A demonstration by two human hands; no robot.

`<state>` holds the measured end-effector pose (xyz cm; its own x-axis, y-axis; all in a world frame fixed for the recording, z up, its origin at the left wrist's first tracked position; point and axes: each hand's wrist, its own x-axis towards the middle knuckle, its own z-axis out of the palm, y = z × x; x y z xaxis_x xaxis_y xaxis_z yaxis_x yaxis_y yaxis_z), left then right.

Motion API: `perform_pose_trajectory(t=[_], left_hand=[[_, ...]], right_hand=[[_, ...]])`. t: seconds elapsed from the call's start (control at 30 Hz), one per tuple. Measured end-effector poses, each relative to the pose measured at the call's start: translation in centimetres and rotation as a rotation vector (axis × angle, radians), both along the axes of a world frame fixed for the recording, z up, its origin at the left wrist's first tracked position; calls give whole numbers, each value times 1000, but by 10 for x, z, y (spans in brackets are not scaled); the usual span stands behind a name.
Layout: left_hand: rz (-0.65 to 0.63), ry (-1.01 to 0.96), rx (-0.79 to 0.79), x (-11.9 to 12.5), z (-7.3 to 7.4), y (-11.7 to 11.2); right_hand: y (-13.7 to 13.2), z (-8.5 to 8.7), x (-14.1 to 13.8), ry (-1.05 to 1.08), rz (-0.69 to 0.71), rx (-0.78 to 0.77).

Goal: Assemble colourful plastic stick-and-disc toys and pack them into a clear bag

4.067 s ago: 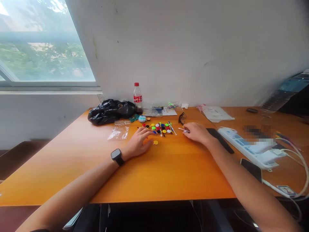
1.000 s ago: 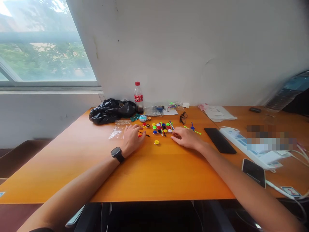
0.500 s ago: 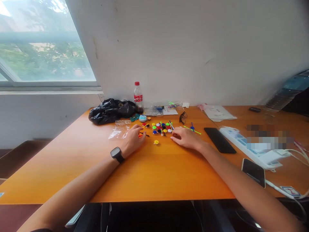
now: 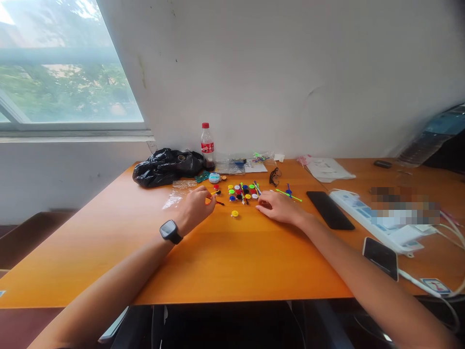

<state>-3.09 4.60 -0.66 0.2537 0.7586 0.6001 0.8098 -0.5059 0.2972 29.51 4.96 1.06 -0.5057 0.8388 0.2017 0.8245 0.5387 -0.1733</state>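
Observation:
My left hand (image 4: 194, 209), with a black watch (image 4: 170, 230) on its wrist, is closed in a pinch. The end of a thin yellow plastic stick (image 4: 215, 193) sticks out at its fingertips. Just beyond are a red disc piece (image 4: 217, 187) and a black one; a dark stick (image 4: 219, 203) lies by the thumb. My right hand (image 4: 279, 206) rests on the table with bent fingers, thumb apart, no held thing visible. Between the hands lie rows of colourful disc pieces (image 4: 232, 198) with sticks across them. A lone yellow disc piece (image 4: 234, 214) sits nearer me.
Behind stand a cola bottle (image 4: 207, 145) and a black plastic bag (image 4: 165, 169). A clear bag (image 4: 178, 194) lies left. Crossed sticks (image 4: 289, 193), a black slab (image 4: 330, 210), a power strip (image 4: 374, 223) and a phone (image 4: 380, 258) are on the right.
My left hand has drawn back slightly to the left, and the yellow stick's end has shifted left with it. More of the dark stick shows. My right hand stays in place.

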Motion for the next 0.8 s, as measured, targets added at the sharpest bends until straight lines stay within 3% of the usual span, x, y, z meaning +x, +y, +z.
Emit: perform_pose_trajectory(t=[0.33, 0.63, 0.8], left_hand=[[-7, -87, 117, -8, 7, 4], [-392, 8, 147, 6, -3, -6], [-471, -97, 151, 17, -7, -15]], right_hand=[[1, -3, 1, -10, 11, 16], [-4, -7, -8, 221, 163, 143], [-15, -15, -26, 330, 327, 113]])
